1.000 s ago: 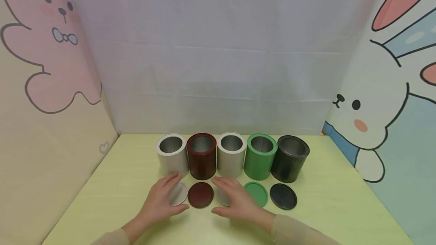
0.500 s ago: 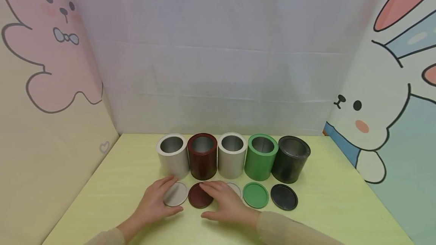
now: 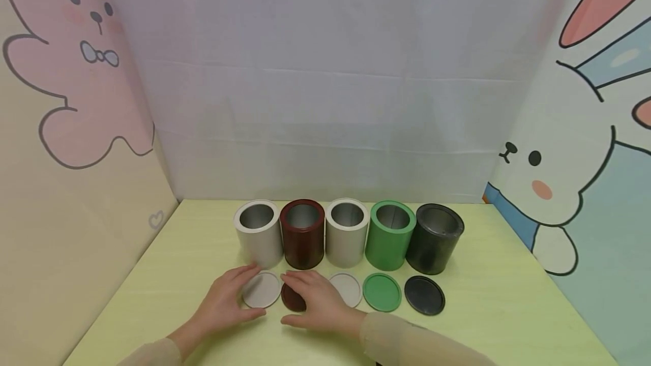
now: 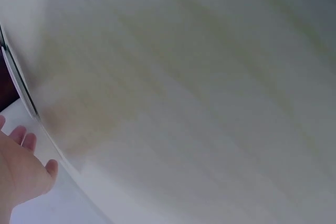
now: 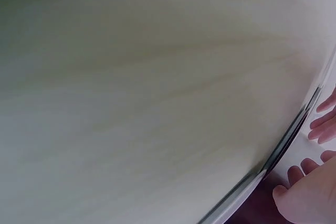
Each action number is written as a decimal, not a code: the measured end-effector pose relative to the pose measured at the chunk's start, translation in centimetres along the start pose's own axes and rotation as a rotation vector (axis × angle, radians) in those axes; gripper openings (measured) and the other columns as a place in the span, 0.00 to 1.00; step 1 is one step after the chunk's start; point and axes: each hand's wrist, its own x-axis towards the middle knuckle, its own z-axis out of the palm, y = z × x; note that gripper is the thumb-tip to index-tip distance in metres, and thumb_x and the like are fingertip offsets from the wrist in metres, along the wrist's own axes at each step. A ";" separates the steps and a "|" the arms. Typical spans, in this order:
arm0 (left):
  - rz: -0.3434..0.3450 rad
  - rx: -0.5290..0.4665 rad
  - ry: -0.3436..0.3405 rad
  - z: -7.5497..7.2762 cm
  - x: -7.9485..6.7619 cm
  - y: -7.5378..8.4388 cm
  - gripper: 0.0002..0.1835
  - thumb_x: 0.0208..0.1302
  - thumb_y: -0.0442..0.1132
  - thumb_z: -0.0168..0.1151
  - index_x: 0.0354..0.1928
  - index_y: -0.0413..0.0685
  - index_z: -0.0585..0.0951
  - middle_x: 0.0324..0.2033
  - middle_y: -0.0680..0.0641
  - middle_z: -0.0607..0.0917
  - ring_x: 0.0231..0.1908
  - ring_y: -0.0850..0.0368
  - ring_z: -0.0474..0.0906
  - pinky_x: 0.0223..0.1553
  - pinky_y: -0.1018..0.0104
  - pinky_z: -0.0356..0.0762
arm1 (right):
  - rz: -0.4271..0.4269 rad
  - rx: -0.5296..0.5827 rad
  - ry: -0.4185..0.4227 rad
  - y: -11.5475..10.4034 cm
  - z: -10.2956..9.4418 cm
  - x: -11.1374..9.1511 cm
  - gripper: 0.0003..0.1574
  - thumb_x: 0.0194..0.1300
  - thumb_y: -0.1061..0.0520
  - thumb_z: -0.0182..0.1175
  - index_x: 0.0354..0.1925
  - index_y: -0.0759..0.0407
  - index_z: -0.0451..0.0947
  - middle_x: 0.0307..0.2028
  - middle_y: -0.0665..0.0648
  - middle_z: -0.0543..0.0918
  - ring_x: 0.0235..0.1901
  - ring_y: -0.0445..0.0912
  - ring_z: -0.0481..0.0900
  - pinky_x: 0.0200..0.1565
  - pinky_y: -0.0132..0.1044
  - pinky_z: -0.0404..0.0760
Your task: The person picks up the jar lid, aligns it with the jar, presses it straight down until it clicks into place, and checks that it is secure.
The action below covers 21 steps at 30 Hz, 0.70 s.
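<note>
In the head view my left hand (image 3: 221,303) is beside the leftmost white lid (image 3: 263,291), thumb and fingers spread apart. My right hand (image 3: 322,305) hovers over or rests at the dark red lid (image 3: 291,298), covering its right part; whether it touches cannot be told. Its fingers reach left with a gap to the thumb. Further right lie a second white lid (image 3: 350,290), a green lid (image 3: 382,292) and a black lid (image 3: 424,295). Only part of the left hand (image 4: 23,169) shows in the left wrist view, and of the right hand (image 5: 312,192) in the right wrist view.
Behind the lids stand open-topped cans in a row: a white can (image 3: 265,248), a dark red can (image 3: 303,250), another white can (image 3: 346,246), a green can (image 3: 388,248) and a black can (image 3: 429,253). A white cloth (image 3: 325,100) hangs behind the yellow-green table (image 3: 503,287).
My right hand has moved left, from over the second white lid to the dark red lid. My left hand has shifted slightly left, uncovering more of the first white lid.
</note>
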 end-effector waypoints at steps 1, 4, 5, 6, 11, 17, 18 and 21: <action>0.005 -0.003 0.000 -0.1 0.0 -0.1 0.45 0.35 0.55 0.83 0.59 0.43 0.81 0.55 0.41 0.82 0.53 0.43 0.78 0.48 0.42 0.77 | 0.005 -0.001 -0.005 -0.1 0.0 0.2 0.47 0.58 0.36 0.69 0.69 0.53 0.70 0.65 0.52 0.73 0.64 0.47 0.69 0.63 0.42 0.69; 0.020 -0.010 -0.001 -0.3 -0.1 -0.3 0.44 0.35 0.55 0.82 0.58 0.42 0.81 0.54 0.42 0.82 0.53 0.43 0.79 0.48 0.43 0.77 | 0.016 -0.020 -0.018 -0.4 0.2 0.6 0.47 0.58 0.35 0.68 0.69 0.52 0.70 0.65 0.51 0.73 0.63 0.46 0.70 0.63 0.41 0.70; 0.026 -0.013 0.000 -0.4 -0.1 -0.4 0.44 0.36 0.54 0.83 0.58 0.42 0.81 0.54 0.42 0.83 0.52 0.44 0.79 0.48 0.44 0.77 | 0.017 -0.027 -0.021 -0.4 0.3 0.7 0.47 0.58 0.35 0.68 0.69 0.51 0.70 0.65 0.51 0.73 0.63 0.46 0.70 0.62 0.40 0.70; 0.032 -0.016 0.001 -0.4 -0.1 -0.6 0.44 0.36 0.54 0.83 0.58 0.42 0.81 0.54 0.42 0.83 0.52 0.44 0.79 0.48 0.44 0.78 | 0.020 -0.028 -0.024 -0.4 0.4 0.9 0.47 0.58 0.35 0.68 0.69 0.51 0.70 0.65 0.51 0.73 0.62 0.46 0.70 0.62 0.40 0.70; 0.048 -0.014 -0.003 -0.4 -0.2 -1.3 0.44 0.36 0.55 0.82 0.58 0.42 0.81 0.53 0.44 0.83 0.52 0.45 0.79 0.49 0.46 0.78 | 0.041 -0.025 -0.034 -0.5 0.7 1.5 0.46 0.58 0.35 0.68 0.70 0.50 0.70 0.66 0.50 0.73 0.62 0.45 0.70 0.62 0.39 0.71; 0.034 -0.009 -0.021 -0.3 -0.3 -1.8 0.43 0.37 0.56 0.82 0.57 0.43 0.82 0.51 0.47 0.84 0.50 0.47 0.80 0.49 0.48 0.78 | 0.080 -0.018 -0.053 -0.6 0.9 2.1 0.47 0.57 0.35 0.69 0.70 0.50 0.70 0.65 0.50 0.73 0.62 0.46 0.70 0.61 0.39 0.71; 0.027 -0.012 -0.026 -0.3 -0.3 -1.8 0.43 0.37 0.56 0.82 0.57 0.43 0.82 0.51 0.47 0.84 0.50 0.48 0.80 0.49 0.48 0.78 | 0.087 -0.018 -0.056 -0.7 0.9 2.2 0.47 0.57 0.35 0.69 0.70 0.50 0.70 0.66 0.50 0.73 0.63 0.46 0.70 0.61 0.39 0.71; 0.008 -0.021 -0.040 -0.3 -0.4 -1.8 0.43 0.37 0.55 0.82 0.58 0.43 0.82 0.50 0.47 0.84 0.50 0.48 0.80 0.49 0.49 0.78 | 0.099 -0.024 -0.058 -1.0 0.9 2.4 0.47 0.57 0.34 0.69 0.69 0.50 0.71 0.65 0.50 0.73 0.62 0.45 0.70 0.61 0.38 0.71</action>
